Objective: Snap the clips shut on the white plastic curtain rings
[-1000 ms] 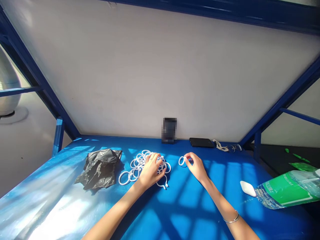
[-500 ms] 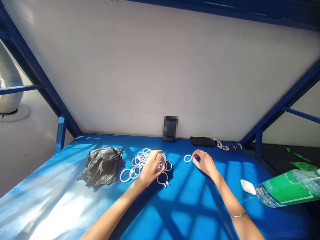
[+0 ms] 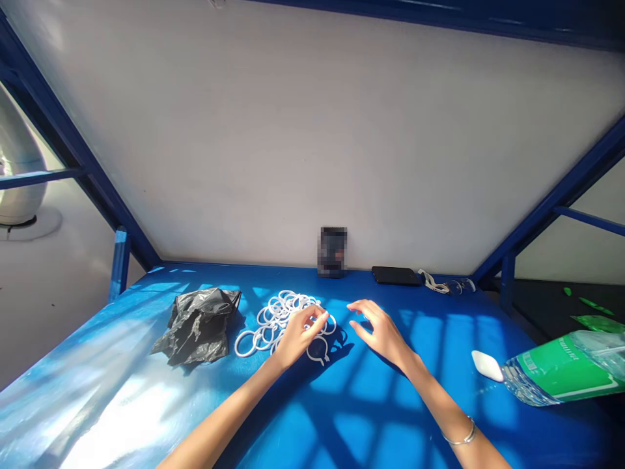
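A pile of white plastic rings point(image 3: 276, 319) lies on the blue table point(image 3: 342, 410). My left hand point(image 3: 297, 335) rests at the pile's right edge, thumb and fingers pinched together on a white ring. One ring with a small tab point(image 3: 318, 349) lies just below those fingers. To the right of the pile my right hand point(image 3: 379, 331) hovers just over the table. Its fingers are spread and nothing shows in them. The single ring it held a moment ago is out of sight.
A crumpled black plastic bag point(image 3: 198, 324) lies left of the rings. A dark phone point(image 3: 395, 275), a small upright dark object point(image 3: 333, 252) and a cord point(image 3: 439, 284) sit along the back wall. At the right edge lie a green-labelled water bottle point(image 3: 561, 374) and a white oval object point(image 3: 487, 365).
My right hand has let go of the single ring, opened and moved left toward the pile. My left hand's fingers have lifted and pinched at the pile's right edge.
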A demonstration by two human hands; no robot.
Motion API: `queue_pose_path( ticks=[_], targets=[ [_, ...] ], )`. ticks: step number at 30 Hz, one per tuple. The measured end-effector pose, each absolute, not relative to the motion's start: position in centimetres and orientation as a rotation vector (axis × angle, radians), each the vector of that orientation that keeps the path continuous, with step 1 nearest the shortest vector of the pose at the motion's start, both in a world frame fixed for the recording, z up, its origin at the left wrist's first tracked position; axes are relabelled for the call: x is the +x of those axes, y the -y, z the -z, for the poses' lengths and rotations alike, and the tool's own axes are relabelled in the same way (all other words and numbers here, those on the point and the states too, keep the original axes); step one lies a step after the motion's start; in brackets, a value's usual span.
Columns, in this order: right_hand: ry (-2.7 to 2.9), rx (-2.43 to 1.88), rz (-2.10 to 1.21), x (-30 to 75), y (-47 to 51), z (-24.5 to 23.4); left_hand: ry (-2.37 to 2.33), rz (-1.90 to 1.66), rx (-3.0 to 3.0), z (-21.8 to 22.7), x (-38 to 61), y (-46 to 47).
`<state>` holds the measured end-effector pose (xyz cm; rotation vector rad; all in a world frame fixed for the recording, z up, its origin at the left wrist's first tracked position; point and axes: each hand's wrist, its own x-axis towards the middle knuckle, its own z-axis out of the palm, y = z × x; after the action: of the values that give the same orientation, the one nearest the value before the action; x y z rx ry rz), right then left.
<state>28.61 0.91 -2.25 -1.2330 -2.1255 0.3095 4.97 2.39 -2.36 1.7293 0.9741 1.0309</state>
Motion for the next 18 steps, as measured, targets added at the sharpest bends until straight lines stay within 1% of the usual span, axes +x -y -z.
queue_pose_path(
  ticks=[4,9,13,18],
  targets=[
    [2.065,-1.084,-0.551,25.9,0.5,2.9,-0.821,-0.925,1.680,2.9,5.6,-1.7],
    [1.887,-1.105,-0.802,24.6,1.3,3.3,-0.777,-0.782,1.546,4.2,6.0,-1.4],
    [1.786,-1.093,-0.873,24.3,1.6,3.3,-0.758,-0.744,1.563,4.3,6.3,-0.9],
    [1.796,-1.056,-0.941,23.8,2.0,2.6,-0.769,-0.682,1.506,3.8,6.4,-0.2]
  ],
)
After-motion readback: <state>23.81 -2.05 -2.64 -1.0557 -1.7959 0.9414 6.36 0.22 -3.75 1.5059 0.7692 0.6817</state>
